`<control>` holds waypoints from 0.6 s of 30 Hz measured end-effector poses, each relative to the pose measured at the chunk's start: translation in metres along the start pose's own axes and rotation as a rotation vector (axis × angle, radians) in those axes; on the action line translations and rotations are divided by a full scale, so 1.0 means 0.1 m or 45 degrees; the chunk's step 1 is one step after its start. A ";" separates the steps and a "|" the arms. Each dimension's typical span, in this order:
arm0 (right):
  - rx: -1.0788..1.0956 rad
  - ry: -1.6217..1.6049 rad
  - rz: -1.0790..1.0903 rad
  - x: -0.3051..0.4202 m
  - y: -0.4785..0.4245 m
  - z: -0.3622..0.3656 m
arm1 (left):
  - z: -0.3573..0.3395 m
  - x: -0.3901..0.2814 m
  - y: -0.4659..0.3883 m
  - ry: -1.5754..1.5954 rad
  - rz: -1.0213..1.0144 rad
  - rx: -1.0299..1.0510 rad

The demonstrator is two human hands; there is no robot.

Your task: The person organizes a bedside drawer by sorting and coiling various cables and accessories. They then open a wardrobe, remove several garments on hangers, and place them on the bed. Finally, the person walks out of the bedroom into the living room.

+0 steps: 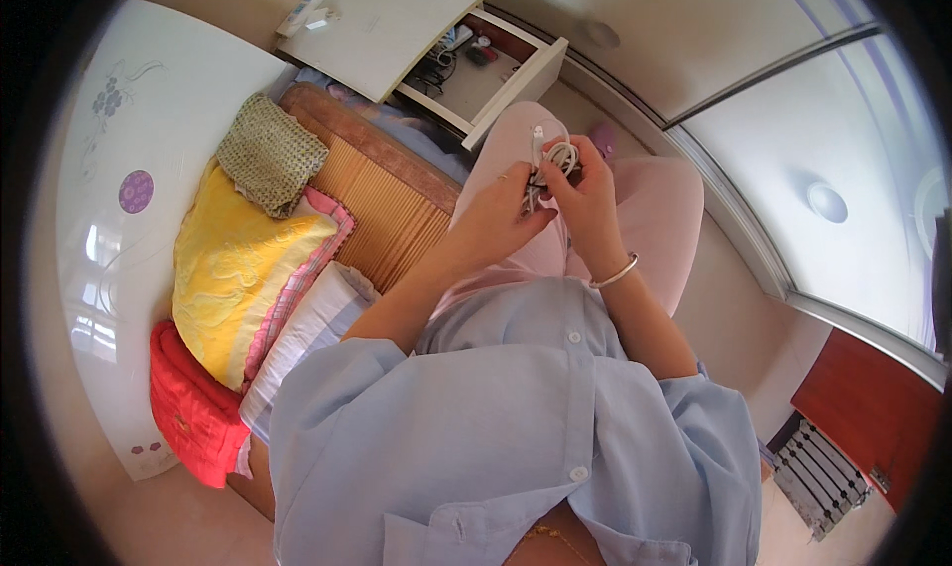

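A coiled white USB cable (pixel 563 157) is held between both hands above my lap. Its USB plug (pixel 537 141) sticks up at the left of the coil. My left hand (pixel 513 205) grips the lower left part of the bundle, where something dark is partly hidden by the fingers. Thumb and fingers of my right hand (pixel 586 183) pinch the looped coil from the right. Beyond my knees, the pulled-out drawer (pixel 520 90) of a white bedside cabinet (pixel 379 27) holds dark cables (pixel 439 71), a small red and black object (pixel 482 53) and other small items.
At left is a bed with a bamboo mat (pixel 387 213), a yellow pillow (pixel 238 268), a folded checked cloth (pixel 271 153) and red bedding (pixel 195 410). A glossy white headboard (pixel 171 68) stands behind them. Sliding wardrobe doors (pixel 781 142) run along the right. A red door (pixel 870 410) is at lower right.
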State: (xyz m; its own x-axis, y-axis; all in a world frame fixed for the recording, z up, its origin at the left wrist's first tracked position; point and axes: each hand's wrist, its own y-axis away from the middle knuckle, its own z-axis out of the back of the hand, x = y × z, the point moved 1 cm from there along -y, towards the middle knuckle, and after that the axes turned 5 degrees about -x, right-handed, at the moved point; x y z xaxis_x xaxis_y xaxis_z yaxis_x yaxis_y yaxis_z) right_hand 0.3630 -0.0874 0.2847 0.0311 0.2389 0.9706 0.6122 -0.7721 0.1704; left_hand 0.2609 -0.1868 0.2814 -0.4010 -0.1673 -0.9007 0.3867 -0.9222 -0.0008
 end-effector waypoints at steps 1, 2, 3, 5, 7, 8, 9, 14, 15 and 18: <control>0.033 -0.018 0.043 0.02 -0.01 -0.02 | -0.02 0.02 0.00 -0.078 -0.017 -0.052; 0.066 -0.036 0.086 0.05 -0.03 -0.05 | 0.01 0.05 -0.03 -0.069 -0.001 -0.056; 0.094 -0.049 0.124 0.08 -0.04 -0.05 | 0.03 0.05 -0.05 -0.021 0.056 -0.046; 0.080 -0.212 0.078 0.00 -0.10 -0.06 | 0.06 0.06 -0.07 0.074 0.169 -0.027; 0.184 -0.347 -0.041 -0.11 -0.15 -0.03 | 0.08 0.05 -0.07 0.214 0.219 0.044; 0.293 -0.407 -0.138 -0.16 -0.17 0.04 | 0.08 0.04 -0.07 0.285 0.242 0.080; 0.404 -0.466 -0.239 -0.16 -0.18 0.05 | 0.06 0.05 -0.07 0.376 0.246 0.065; 0.391 -0.611 -0.376 -0.13 -0.25 -0.03 | -0.02 0.12 -0.12 0.653 0.308 -0.008; 0.379 -0.608 -0.378 -0.15 -0.29 -0.04 | 0.00 0.14 -0.15 0.658 0.319 -0.004; 0.336 -0.550 -0.430 -0.18 -0.43 -0.10 | 0.10 0.24 -0.27 0.596 0.295 -0.005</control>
State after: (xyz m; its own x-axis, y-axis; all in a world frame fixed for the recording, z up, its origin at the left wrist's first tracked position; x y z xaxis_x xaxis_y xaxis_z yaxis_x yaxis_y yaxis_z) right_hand 0.3287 -0.0647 0.2612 0.0853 0.7053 0.7038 0.8175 -0.4533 0.3552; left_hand 0.2327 -0.1699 0.2638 0.1094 -0.1921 -0.9753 0.4249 -0.8779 0.2206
